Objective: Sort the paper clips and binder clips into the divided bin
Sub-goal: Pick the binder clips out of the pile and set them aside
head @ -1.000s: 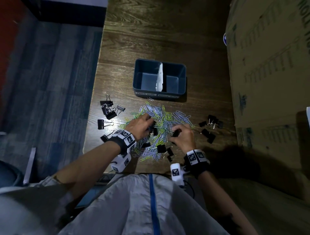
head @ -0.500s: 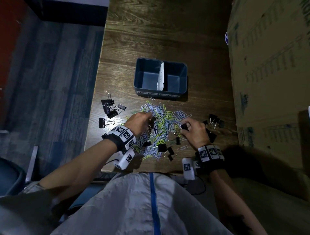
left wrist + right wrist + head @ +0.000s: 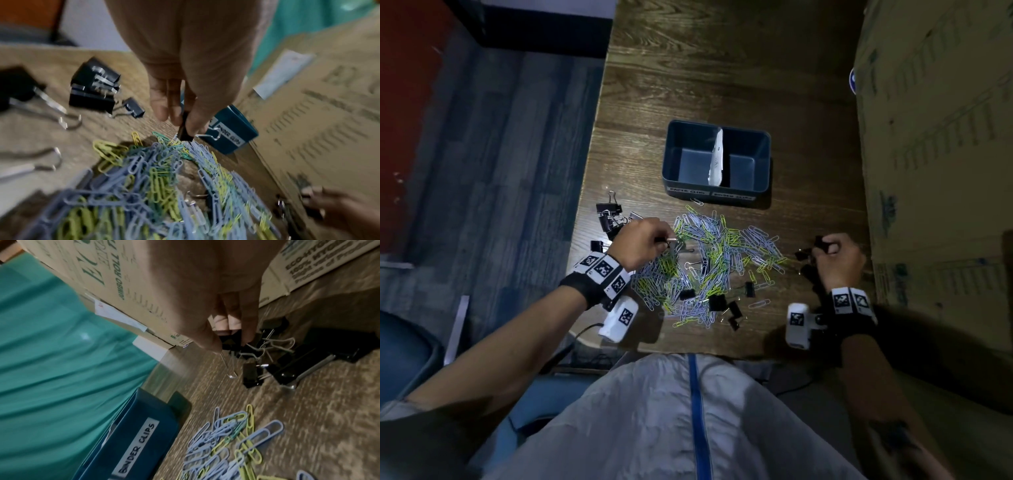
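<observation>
A blue divided bin (image 3: 674, 178) with a white divider stands on the wooden table, both halves showing bare floor. In front of it lies a pile of blue and yellow paper clips (image 3: 709, 260) mixed with several black binder clips. My left hand (image 3: 643, 240) is at the pile's left edge and pinches a small black binder clip (image 3: 185, 128), silver handle sticking out. My right hand (image 3: 835, 253) is at the pile's right, over a small group of binder clips (image 3: 287, 356), and pinches a black binder clip (image 3: 230, 340) between thumb and fingers.
Another group of black binder clips (image 3: 609, 217) lies at the table's left edge. A large cardboard box (image 3: 935, 171) borders the table on the right. The bin's front labels read paper clips on the left and binder clips (image 3: 137, 449) on the right.
Both hands have moved outward from the pile's middle: the left to the pile's left edge, the right to the binder clip group on the right, each carrying a binder clip.
</observation>
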Motion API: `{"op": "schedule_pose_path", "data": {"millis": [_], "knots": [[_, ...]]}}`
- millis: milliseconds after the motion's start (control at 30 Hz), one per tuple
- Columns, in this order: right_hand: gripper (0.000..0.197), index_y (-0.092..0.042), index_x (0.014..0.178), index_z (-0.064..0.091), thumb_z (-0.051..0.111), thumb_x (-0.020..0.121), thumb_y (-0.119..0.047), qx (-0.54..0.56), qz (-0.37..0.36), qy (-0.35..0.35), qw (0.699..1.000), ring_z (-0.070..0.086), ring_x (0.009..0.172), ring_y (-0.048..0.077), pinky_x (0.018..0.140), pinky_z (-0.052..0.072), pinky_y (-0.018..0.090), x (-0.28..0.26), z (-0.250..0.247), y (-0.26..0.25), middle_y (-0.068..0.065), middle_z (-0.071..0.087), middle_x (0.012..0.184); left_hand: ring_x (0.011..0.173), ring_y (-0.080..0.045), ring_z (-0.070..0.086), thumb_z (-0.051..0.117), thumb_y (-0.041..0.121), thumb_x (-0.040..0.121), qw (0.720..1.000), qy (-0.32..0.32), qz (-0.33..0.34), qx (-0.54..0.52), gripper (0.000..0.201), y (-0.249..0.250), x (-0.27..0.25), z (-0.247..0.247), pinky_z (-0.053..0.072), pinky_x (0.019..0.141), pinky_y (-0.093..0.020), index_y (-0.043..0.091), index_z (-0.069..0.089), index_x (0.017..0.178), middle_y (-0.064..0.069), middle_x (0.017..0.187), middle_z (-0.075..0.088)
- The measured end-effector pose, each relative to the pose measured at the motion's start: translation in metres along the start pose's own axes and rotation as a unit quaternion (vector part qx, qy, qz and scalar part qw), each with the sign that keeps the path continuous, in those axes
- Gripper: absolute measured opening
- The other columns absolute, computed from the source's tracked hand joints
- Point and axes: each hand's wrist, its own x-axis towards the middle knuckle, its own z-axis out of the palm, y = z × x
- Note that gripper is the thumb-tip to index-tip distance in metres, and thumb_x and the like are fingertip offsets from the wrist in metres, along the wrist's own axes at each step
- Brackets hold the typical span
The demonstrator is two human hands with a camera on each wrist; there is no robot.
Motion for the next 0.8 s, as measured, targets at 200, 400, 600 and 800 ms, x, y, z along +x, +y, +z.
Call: {"op": "schedule_pose_path", "data": {"millis": [200, 400, 600, 800], "knots": [[0.019, -0.018, 0.094, 0.066, 0.073, 0.081, -0.006, 0.018, 0.063, 0.015, 0.998, 0.064, 0.095, 0.031, 0.081, 0.047, 0.030, 0.019, 0.004, 0.020, 0.007, 0.062, 0.083, 0.086, -0.018, 0.059, 0.068, 0.015, 0.086, 0.990, 0.011, 0.062, 0.126, 0.018, 0.004, -0.009, 0.000, 0.051, 0.072, -0.033, 0.020, 0.066, 0.103, 0.002, 0.099, 0.061], [0.018, -0.013, 0.096, 0.070, 0.072, 0.080, -0.007, -0.009, 0.069, 0.008, 0.998, 0.066, 0.098, 0.035, 0.089, 0.053, 0.042, 0.013, 0.012, 0.023, 0.016, 0.070, 0.099, 0.080, -0.008, 0.063, 0.070, 0.007, 0.084, 0.983, 0.068, -0.141, -0.091, 0.014, -0.003, -0.002, -0.001, 0.049, 0.066, -0.018, 0.018, 0.066, 0.090, 0.005, 0.090, 0.066], [0.018, -0.009, 0.100, 0.070, 0.073, 0.082, -0.006, -0.022, -0.075, -0.062, 0.995, 0.061, 0.077, 0.022, 0.067, 0.045, 0.024, -0.038, 0.025, 0.004, 0.012, 0.067, 0.098, 0.079, -0.018, 0.063, 0.071, 0.010, 0.084, 0.957, 0.143, -0.228, -0.109, 0.011, -0.035, 0.013, -0.019, 0.049, 0.068, -0.025, 0.020, 0.065, 0.086, 0.000, 0.087, 0.068], [0.051, -0.027, 0.124, 0.062, 0.080, 0.078, -0.016, -0.143, -0.182, -0.295, 0.927, 0.059, 0.102, 0.021, 0.085, 0.053, 0.037, -0.090, 0.055, 0.001, 0.001, 0.057, 0.120, 0.076, -0.027, 0.068, 0.070, -0.002, 0.082, 0.914, 0.153, -0.307, -0.217, 0.023, -0.056, 0.033, -0.022, 0.061, 0.065, -0.041, 0.018, 0.061, 0.076, -0.018, 0.097, 0.071]]}}
